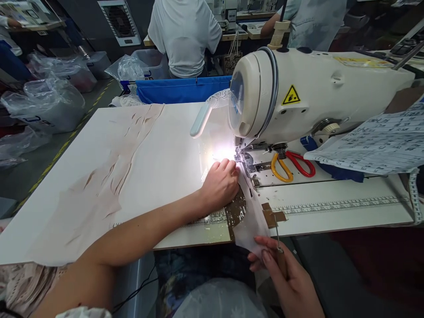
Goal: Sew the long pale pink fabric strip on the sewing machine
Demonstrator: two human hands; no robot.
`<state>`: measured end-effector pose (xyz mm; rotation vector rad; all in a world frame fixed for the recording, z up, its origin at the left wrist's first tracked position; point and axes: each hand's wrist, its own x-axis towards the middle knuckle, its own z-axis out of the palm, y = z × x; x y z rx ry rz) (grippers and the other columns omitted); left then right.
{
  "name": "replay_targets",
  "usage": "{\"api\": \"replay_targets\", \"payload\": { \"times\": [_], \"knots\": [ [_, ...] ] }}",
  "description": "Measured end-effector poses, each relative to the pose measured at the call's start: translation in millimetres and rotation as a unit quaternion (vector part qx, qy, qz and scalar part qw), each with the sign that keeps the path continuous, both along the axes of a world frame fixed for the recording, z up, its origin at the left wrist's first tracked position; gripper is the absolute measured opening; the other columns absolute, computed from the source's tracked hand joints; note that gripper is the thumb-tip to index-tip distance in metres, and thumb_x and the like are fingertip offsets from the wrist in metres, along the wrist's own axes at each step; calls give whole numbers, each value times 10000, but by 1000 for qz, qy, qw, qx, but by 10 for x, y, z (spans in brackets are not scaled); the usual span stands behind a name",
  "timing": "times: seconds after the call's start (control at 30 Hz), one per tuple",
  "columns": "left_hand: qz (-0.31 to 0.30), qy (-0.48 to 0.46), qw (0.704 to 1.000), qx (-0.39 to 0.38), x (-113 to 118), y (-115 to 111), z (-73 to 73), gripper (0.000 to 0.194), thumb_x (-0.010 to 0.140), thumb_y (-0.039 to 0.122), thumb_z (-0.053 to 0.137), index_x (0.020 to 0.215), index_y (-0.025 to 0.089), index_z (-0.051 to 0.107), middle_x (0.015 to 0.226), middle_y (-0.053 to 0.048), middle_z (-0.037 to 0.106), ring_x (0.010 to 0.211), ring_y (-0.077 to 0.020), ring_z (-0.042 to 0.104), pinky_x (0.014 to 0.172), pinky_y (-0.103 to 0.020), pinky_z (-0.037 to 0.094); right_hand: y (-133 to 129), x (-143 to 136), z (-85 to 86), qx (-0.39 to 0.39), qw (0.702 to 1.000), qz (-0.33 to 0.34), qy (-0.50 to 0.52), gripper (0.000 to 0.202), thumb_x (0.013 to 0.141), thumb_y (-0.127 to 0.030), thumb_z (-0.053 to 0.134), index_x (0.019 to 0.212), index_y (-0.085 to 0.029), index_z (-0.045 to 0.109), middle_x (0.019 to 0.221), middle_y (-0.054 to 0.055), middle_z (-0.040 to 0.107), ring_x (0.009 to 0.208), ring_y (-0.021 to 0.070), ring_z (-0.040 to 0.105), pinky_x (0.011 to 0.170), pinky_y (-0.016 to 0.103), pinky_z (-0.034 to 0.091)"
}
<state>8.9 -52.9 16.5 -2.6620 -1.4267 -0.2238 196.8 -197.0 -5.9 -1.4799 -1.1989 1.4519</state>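
Note:
My left hand is closed, its curled fingers on pale pink fabric right beside the lit needle area of a white sewing machine. The fabric runs from the presser foot over the table's front edge. At that edge my right hand pinches the fabric's near end between fingers and thumb. An awl with a wooden handle and thin metal spike also sits in this hand, spike upward. My left fingertips are hidden.
Scissors with yellow and red handles lie under the machine arm. Sheer pink fabric spreads over the left of the white table. A printed sheet hangs at right. Behind are a blue cloth bin and a seated person.

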Motion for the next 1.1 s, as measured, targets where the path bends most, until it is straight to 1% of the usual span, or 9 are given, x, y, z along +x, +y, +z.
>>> {"api": "replay_targets", "payload": {
  "times": [0.13,0.23,0.33,0.5,0.6,0.73,0.93,1.03,1.1],
  "knots": [
    [6,-16,1000,8,7,91,-44,315,953,212,329,1020,107,618,1035,-162,604,914,-259,535,715,-384,434,0,6,-11,13,1000,7,-5,348,886,-524,572,1018,-218,672,757,47,716,690,180,692,653,259,593],
    [12,-26,1000,2,-9,128,-63,314,949,213,336,1017,107,623,1057,-164,606,924,-255,544,726,-386,447,-38,-23,12,4,999,-37,0,323,869,-520,599,969,-221,672,730,32,695,657,169,669,622,244,576],
    [10,-36,999,-13,-32,101,-59,304,936,214,358,1042,96,617,1108,-169,596,985,-263,540,777,-395,455,-100,-60,53,-11,996,-90,8,294,861,-506,617,942,-227,667,722,24,680,615,158,635,595,244,553],
    [-11,-46,999,-18,-32,20,-57,300,927,228,378,1075,100,606,1145,-159,585,1025,-269,526,822,-399,443,-168,-71,74,-38,991,-126,21,227,859,-470,632,915,-255,681,702,3,664,561,138,591,580,232,526],
    [-6,-44,999,-19,-12,13,-68,314,927,237,379,1111,102,594,1162,-159,582,1033,-272,521,836,-398,437,-178,-57,57,-39,990,-133,25,224,843,-474,649,900,-261,691,673,-5,653,539,127,562,559,221,510],
    [-8,-35,999,-17,6,14,-78,338,923,230,374,1135,68,582,1164,-170,571,1041,-273,515,861,-398,427,-177,-50,55,-30,990,-132,26,229,836,-477,654,891,-259,695,665,-6,645,544,124,559,551,215,500],
    [-28,-41,999,2,21,-12,-107,355,909,219,365,1122,42,588,1122,-172,579,1017,-284,510,867,-417,430,-156,8,51,-22,992,-126,0,218,879,-457,604,905,-258,691,663,-6,638,547,127,586,537,204,514],
    [-33,-42,999,9,24,-18,-126,353,904,217,382,1114,31,598,1100,-174,581,1024,-289,505,871,-416,430,-142,131,-24,0,997,-67,-25,258,872,-490,604,920,-252,691,668,6,676,559,142,631,560,204,542],
    [-37,-42,998,16,19,-19,-135,343,907,221,393,1106,37,604,1099,-173,581,1013,-286,504,863,-415,433,-142,219,-81,14,998,-25,-58,292,878,-505,587,945,-243,697,691,27,711,615,163,680,597,203,563]
  ]
}}
